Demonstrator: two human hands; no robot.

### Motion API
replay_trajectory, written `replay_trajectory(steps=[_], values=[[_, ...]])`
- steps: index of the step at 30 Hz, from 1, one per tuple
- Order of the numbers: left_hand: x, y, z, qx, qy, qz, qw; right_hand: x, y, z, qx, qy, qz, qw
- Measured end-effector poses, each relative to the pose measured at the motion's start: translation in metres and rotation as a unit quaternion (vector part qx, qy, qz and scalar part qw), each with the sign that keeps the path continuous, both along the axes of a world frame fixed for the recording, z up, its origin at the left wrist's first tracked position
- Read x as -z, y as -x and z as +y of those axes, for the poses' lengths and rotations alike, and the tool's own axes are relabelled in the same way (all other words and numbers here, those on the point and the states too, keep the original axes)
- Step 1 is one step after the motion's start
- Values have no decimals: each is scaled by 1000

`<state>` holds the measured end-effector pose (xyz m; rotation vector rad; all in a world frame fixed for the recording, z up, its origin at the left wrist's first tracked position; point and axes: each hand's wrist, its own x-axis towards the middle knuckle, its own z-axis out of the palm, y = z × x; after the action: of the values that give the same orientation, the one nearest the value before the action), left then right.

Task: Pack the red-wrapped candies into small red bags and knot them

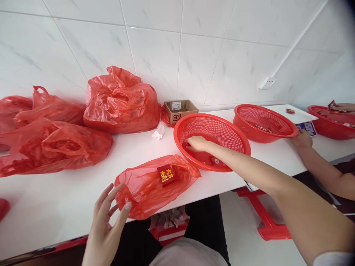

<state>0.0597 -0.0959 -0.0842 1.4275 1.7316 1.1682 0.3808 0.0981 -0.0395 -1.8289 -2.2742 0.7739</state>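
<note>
My left hand (108,218) is at the near left end of a thin red plastic bag (144,184), its fingers apart and curved around the bag's edge. In the bag lies a small dark red packet (166,175) with yellow characters. My right hand (197,143) reaches down into a red perforated plastic basket (210,123), its fingers bent together at the left inner wall. Something dark red shows by the fingertips, too covered to make out. Another red packet (214,160) lies on the basket's floor, partly behind my right forearm.
Filled red plastic bags (119,103) crowd the table's left and back. An open cardboard box (181,111) and crumpled tissue (158,132) sit behind the basket. Rightward stand a second red basket (264,123) touched by another person's hand (302,139), and a third basket (332,123).
</note>
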Motion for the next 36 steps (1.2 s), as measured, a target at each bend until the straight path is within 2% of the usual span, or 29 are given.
replay_trajectory(steps=[3, 6, 8, 11, 14, 16, 18, 20, 22, 24, 26, 28, 30, 32, 34, 36], values=[[-4, 4, -4, -10, -2, -45, 999, -19, -6, -1, -1, 38, 111, 993], [-8, 5, -5, -21, -4, -61, 998, -39, -6, -25, -13, 98, 320, 942], [-10, 4, -5, -12, 4, -63, 998, -44, 5, -52, -33, 114, 378, 918], [-7, 1, -4, 30, 31, -24, 999, -31, 37, -90, -79, 58, 331, 938], [-1, 1, -1, 93, 76, 67, 991, 5, 75, -110, -126, -73, 179, 973], [3, 3, -1, 123, 96, 95, 983, 32, 96, -115, -150, -136, 83, 976], [7, 6, -1, 128, 92, 90, 983, 49, 108, -118, -189, -164, 48, 967], [10, 9, -3, 117, 72, 82, 987, 47, 108, -122, -231, -160, 73, 957], [13, 13, -4, 100, 49, 82, 990, 26, 97, -126, -243, -134, 127, 952], [15, 15, -4, 89, 30, 76, 993, -6, 77, -122, -207, -118, 180, 954], [17, 16, -4, 86, 23, 65, 994, -34, 51, -105, -142, -147, 191, 960], [17, 14, -2, 86, 22, 58, 994, -46, 22, -75, -61, -191, 129, 971], [17, 12, 1, 85, 14, 57, 995, -39, -5, -41, -8, -172, 22, 985], [17, 10, 4, 82, 4, 65, 995, -20, -27, -14, 9, -86, -99, 991], [18, 12, 7, 69, 10, 87, 994, 1, -40, 2, 5, -24, -144, 989], [20, 16, 7, 47, 28, 115, 992, 15, -44, 4, -4, 2, -140, 990]])
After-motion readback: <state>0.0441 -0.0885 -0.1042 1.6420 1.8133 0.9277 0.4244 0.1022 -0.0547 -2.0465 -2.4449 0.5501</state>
